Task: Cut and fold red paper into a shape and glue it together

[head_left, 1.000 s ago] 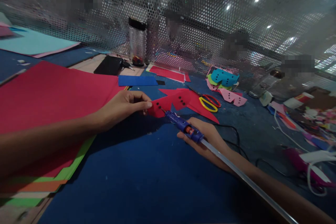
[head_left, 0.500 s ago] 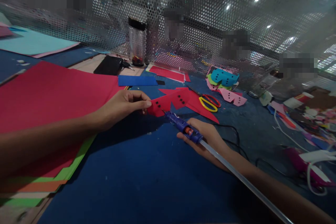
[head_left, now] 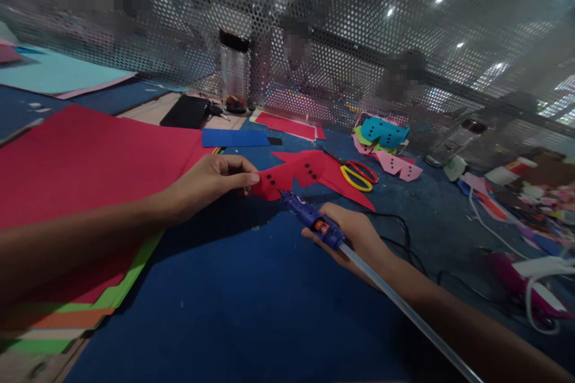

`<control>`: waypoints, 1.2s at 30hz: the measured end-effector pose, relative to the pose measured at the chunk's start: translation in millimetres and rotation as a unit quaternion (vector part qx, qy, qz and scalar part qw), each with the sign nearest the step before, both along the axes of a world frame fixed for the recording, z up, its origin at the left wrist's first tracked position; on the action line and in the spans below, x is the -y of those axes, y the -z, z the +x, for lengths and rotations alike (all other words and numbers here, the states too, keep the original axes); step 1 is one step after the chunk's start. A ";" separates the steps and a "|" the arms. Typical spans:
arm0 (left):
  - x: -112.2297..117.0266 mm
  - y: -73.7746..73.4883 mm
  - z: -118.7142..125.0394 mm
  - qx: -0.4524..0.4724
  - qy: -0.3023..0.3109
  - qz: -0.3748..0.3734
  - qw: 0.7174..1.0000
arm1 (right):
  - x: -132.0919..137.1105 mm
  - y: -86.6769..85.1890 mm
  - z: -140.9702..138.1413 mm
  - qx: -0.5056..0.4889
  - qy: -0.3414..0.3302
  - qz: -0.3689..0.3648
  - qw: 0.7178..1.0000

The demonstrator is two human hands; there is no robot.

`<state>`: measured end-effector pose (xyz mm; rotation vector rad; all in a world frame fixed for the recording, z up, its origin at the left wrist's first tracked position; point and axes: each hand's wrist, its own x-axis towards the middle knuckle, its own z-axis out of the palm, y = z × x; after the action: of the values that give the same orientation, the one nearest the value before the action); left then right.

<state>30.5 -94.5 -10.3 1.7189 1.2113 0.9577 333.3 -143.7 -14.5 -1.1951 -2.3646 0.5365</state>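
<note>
Between thumb and fingers, my left hand [head_left: 224, 176] pinches the left end of a red paper cutout [head_left: 287, 172], which has a notched lower edge and small black squares on it. My right hand [head_left: 354, 233] is wrapped round a blue hot glue gun [head_left: 312, 218]. A long clear glue stick [head_left: 404, 305] sticks out of its back end. The gun's nozzle is at the cutout's lower edge, left of the notch; whether it touches cannot be told. Behind the cutout lies more red paper [head_left: 350, 182], with scissors [head_left: 357, 176] with red and yellow handles beside it.
Stacked coloured sheets [head_left: 112, 155] lie at left. A blue strip [head_left: 236, 137] and a black-lidded jar [head_left: 234, 72] stand farther back. Similar cutouts in blue and pink [head_left: 399, 164] sit at back right. A black cord [head_left: 406, 233] and a purple tool [head_left: 516, 281] lie at right, before a perforated metal screen [head_left: 188, 12].
The glue gun and my right hand have shifted very slightly to the left. My left hand and the red cutout stay almost where they were.
</note>
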 end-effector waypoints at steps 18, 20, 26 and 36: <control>0.7 -0.1 -0.4 -0.002 -0.004 0.005 1.000 | -0.4 -3.4 1.9 0.009 -0.010 -0.014 1.000; 1.0 -1.0 0.1 0.000 -0.004 0.005 1.000 | -0.8 -1.2 2.0 0.005 -0.004 -0.012 1.000; 0.1 -0.3 -0.8 0.012 -0.002 -0.002 1.000 | 0.6 -7.4 1.6 0.012 -0.006 -0.014 1.000; -0.3 2.4 -1.7 0.027 -0.002 -0.011 1.000 | -1.2 -1.0 3.6 0.020 -0.005 0.003 1.000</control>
<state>28.8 -94.2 -12.7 1.6644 1.1862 0.9842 336.8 -142.4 -13.4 -1.2027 -2.4046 0.5137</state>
